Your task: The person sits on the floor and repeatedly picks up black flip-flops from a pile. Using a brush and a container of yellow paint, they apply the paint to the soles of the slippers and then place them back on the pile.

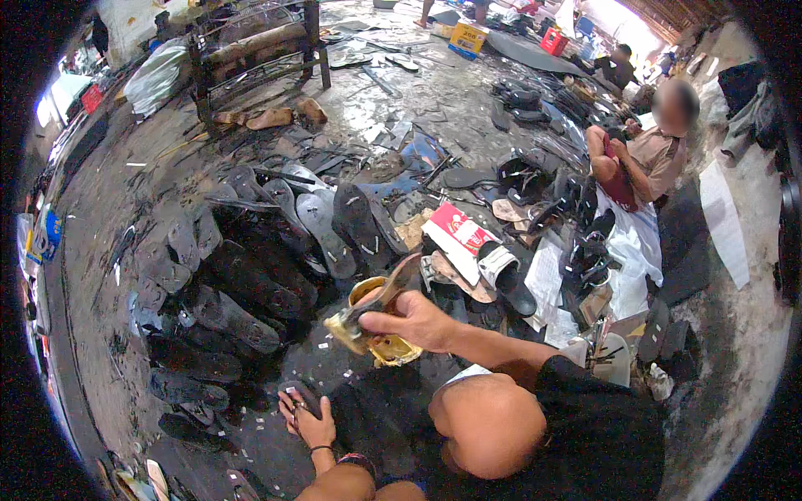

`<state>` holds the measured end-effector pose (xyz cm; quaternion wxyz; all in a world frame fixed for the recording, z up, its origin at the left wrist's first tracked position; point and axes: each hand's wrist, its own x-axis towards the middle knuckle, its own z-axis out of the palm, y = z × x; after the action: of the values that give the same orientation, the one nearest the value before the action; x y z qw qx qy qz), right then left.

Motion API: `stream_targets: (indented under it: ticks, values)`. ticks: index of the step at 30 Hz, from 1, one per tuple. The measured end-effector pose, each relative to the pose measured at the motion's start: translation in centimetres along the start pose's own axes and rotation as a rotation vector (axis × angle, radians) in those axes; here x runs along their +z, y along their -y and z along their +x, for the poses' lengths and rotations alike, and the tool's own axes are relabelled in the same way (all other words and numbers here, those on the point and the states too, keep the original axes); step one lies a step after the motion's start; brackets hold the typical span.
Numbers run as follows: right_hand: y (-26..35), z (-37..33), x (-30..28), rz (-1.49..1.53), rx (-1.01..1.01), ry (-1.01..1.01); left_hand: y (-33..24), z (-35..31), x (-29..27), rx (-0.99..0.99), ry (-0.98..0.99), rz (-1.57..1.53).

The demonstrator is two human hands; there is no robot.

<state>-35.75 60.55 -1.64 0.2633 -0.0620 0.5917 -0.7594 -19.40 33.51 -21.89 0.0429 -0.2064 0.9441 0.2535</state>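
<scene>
In my right hand (422,321) is a glue brush (344,334), its flat tip coated in pale yellow glue. Close beneath that hand stands a glue can (394,352), smeared yellow inside and along its rim. Lower down, the fingers of my left hand (313,424) wrap round a dark shoe sole (306,397); part of it is hidden by the hand. Left of both hands, many dark sandal soles (234,321) stand and lean in a curved row. Grey ones (322,225) lean at its far end.
Beyond the can lie a red and white box (458,230) and a sandal with a white strap (505,274). Finished-looking dark sandals (576,217) heap up at right, near a seated co-worker (652,163). A wooden frame (255,63) stands at the far left, beside a white sack (159,79).
</scene>
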Motion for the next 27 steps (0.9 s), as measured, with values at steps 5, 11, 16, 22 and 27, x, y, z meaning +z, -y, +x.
stream_targets:
  ticks: [5, 11, 16, 22, 27]
  values:
    - [-0.3, 4.2, 4.7, -0.572, -0.497, 0.093, -2.7, 4.7, -5.8, -0.251, 0.071, -1.54]
    - [-2.5, 6.3, 10.7, -0.693, -0.757, 0.274, -5.9, 8.1, -12.1, -0.071, -0.02, -1.544]
    - [-1.9, 13.7, 7.7, -0.817, -0.639, -0.071, -9.4, 6.3, -11.5, -0.154, 0.174, -1.901]
    - [-3.5, 8.8, 8.1, -0.601, -0.754, 0.025, -6.6, 6.4, -10.9, 0.084, 0.268, -2.037]
    - [-2.4, 9.9, 10.0, -0.649, -0.747, 0.125, -1.9, 6.2, -7.5, 0.035, 0.033, -1.68]
